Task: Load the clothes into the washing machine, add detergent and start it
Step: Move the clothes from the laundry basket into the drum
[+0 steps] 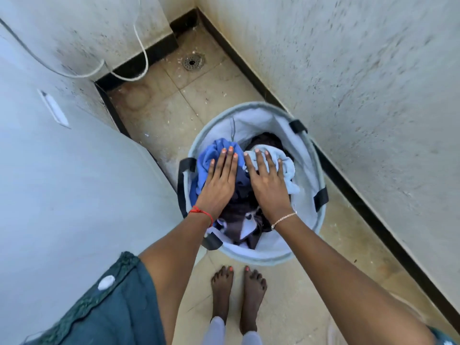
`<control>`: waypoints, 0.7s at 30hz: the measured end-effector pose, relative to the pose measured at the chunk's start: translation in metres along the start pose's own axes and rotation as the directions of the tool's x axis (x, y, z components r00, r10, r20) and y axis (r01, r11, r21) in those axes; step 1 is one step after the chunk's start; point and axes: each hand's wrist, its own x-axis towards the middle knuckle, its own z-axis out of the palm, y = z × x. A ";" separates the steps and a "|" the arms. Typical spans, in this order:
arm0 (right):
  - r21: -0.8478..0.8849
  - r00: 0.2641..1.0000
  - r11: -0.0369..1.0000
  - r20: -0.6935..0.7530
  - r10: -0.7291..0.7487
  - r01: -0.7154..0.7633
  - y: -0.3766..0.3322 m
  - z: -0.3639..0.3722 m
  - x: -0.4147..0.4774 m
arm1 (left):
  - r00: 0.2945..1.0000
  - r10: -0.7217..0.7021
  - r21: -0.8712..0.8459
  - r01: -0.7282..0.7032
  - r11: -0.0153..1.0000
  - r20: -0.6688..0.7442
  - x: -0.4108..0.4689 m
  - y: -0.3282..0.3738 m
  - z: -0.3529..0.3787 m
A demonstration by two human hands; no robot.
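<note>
9 o'clock of frame: white appliance panel [62, 183], probably the washing machine. Small label [53, 112] on it, too blurred to read.

Centre, on the floor: laundry basket [306, 170], clothes [246, 215] all inside, none loaded yet.

Left hand [220, 178] flat, fingers straight, on blue garment [211, 155] at basket's 10 o'clock. Right hand [267, 178] likewise flat on pale towel [286, 168] at 2 o'clock. Nothing gripped.

Advice: curl fingers deep, gather a modest bundle, check for trailing ends before lifting.

No other writing legible.

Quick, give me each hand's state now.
Left hand: open, fingers flat on the blue garment.
Right hand: open, fingers flat on the pale blue cloth.
</note>
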 end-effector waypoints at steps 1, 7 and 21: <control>-0.002 1.000 1.000 -0.013 0.007 -0.007 0.002 -0.021 -0.004 | 1.000 0.001 0.005 -0.001 1.000 -0.023 0.000 -0.007 -0.015; -0.020 0.992 1.000 -0.122 0.020 -0.022 0.003 -0.160 -0.028 | 0.984 -0.020 0.027 0.025 0.999 -0.179 0.001 -0.066 -0.134; 0.077 0.945 0.990 -0.313 -0.090 0.120 -0.067 -0.473 -0.077 | 0.832 0.138 0.510 0.190 0.839 -0.538 -0.099 -0.258 -0.413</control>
